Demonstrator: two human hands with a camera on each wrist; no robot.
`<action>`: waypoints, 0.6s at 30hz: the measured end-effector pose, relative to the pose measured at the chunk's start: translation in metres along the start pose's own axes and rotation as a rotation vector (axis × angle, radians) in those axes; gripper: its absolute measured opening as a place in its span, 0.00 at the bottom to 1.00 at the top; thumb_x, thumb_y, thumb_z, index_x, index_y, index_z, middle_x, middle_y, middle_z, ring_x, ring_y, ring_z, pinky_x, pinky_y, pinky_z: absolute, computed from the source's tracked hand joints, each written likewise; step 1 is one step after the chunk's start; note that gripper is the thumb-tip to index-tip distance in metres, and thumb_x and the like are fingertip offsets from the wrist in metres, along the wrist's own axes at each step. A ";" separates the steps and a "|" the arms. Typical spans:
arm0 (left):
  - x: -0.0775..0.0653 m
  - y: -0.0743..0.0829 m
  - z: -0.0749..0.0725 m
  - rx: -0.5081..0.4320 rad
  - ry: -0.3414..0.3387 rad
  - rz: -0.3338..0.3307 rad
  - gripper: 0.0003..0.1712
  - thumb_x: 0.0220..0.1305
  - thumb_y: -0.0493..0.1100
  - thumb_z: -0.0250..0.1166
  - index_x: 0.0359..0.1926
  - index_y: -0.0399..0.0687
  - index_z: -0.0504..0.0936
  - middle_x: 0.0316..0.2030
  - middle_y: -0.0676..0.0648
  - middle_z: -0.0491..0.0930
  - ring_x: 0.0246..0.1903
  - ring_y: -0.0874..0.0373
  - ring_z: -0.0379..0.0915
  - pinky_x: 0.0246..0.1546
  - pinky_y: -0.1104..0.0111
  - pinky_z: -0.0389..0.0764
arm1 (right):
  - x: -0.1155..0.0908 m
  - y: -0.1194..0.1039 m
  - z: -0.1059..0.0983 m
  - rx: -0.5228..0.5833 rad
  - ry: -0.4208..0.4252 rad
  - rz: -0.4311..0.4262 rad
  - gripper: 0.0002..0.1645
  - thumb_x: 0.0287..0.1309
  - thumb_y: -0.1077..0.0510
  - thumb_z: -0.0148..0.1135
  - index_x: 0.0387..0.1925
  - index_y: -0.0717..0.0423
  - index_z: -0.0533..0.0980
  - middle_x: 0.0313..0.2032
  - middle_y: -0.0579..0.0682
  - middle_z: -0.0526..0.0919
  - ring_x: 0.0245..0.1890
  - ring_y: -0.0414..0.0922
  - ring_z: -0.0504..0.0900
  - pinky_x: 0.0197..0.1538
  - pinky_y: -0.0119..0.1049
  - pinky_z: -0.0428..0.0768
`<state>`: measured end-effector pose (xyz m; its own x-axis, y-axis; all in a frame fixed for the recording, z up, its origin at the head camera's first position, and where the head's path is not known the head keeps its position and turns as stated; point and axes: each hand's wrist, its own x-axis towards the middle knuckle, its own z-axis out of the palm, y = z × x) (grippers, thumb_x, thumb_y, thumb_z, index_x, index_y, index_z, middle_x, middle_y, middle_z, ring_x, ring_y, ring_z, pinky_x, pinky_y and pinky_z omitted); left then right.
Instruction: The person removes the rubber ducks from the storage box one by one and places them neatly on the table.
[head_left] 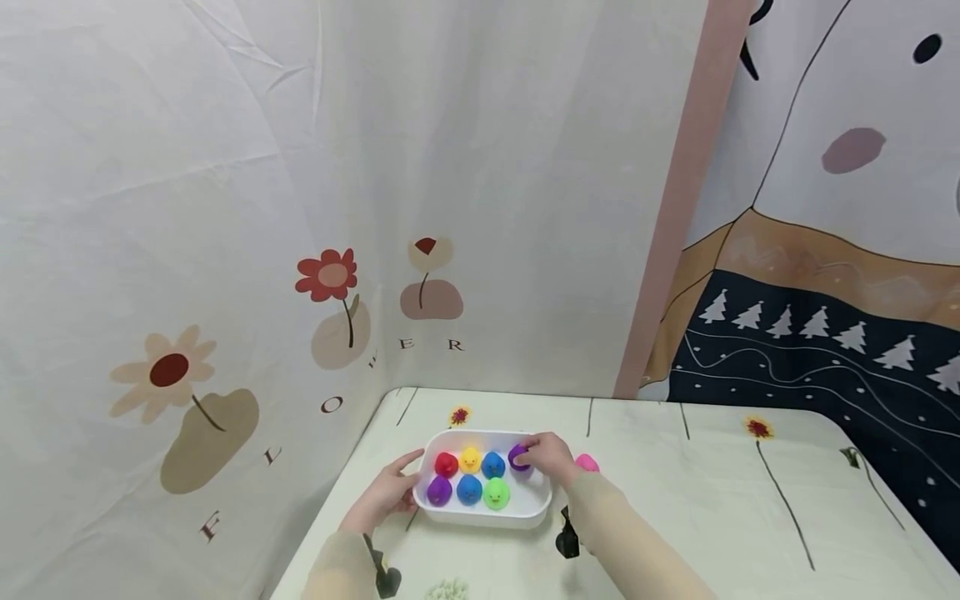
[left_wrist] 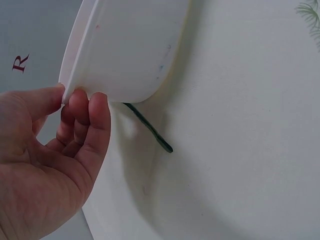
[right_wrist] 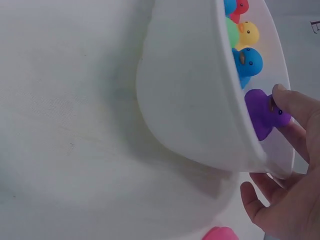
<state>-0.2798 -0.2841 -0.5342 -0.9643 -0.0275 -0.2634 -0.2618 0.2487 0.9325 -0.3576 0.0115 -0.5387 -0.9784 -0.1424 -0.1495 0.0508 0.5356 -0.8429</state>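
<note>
A white plastic tub [head_left: 510, 520] sits on the table with several small rubber ducks in it. My left hand [head_left: 387, 495] pinches the tub's left rim between thumb and fingers, as the left wrist view shows close up. At the tub's right end my right hand [head_left: 553, 458] holds a purple rubber duck [right_wrist: 264, 112] between thumb and forefinger, inside the rim. Beside that duck is a blue duck [head_left: 492, 465], then a yellow duck [head_left: 470, 459] and a red duck [head_left: 446, 464]. The front row has another purple duck [head_left: 439, 491], another blue duck [head_left: 469, 490] and a green duck [head_left: 497, 493].
A pink duck [head_left: 587, 462], partly hidden by the right wrist, lies on the table just right of the tub. The flower-printed cloth [head_left: 712, 508] covers the table. A pale curtain [head_left: 525, 208] hangs at the back and left.
</note>
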 end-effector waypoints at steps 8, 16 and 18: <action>0.000 0.001 0.000 0.048 0.016 -0.030 0.32 0.70 0.37 0.55 0.73 0.45 0.60 0.29 0.40 0.73 0.21 0.55 0.70 0.26 0.65 0.79 | -0.002 -0.011 -0.008 -0.027 -0.006 -0.029 0.20 0.48 0.58 0.75 0.43 0.63 0.81 0.35 0.52 0.83 0.40 0.50 0.80 0.50 0.50 0.78; -0.001 0.003 -0.001 0.045 0.007 -0.028 0.32 0.70 0.37 0.55 0.73 0.44 0.59 0.29 0.40 0.73 0.21 0.55 0.70 0.27 0.64 0.80 | -0.003 -0.016 -0.018 -0.052 -0.012 -0.115 0.19 0.48 0.58 0.74 0.41 0.62 0.82 0.37 0.53 0.84 0.43 0.52 0.79 0.52 0.52 0.76; -0.002 0.003 -0.001 0.045 0.007 -0.029 0.32 0.70 0.37 0.55 0.73 0.43 0.59 0.29 0.39 0.73 0.21 0.55 0.70 0.27 0.64 0.80 | -0.005 -0.018 -0.023 -0.046 -0.020 -0.118 0.18 0.48 0.57 0.74 0.42 0.61 0.82 0.39 0.54 0.84 0.46 0.53 0.79 0.54 0.53 0.75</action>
<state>-0.2789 -0.2845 -0.5310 -0.9567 -0.0416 -0.2880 -0.2874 0.2912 0.9125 -0.3586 0.0215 -0.5116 -0.9729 -0.2229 -0.0615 -0.0740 0.5521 -0.8305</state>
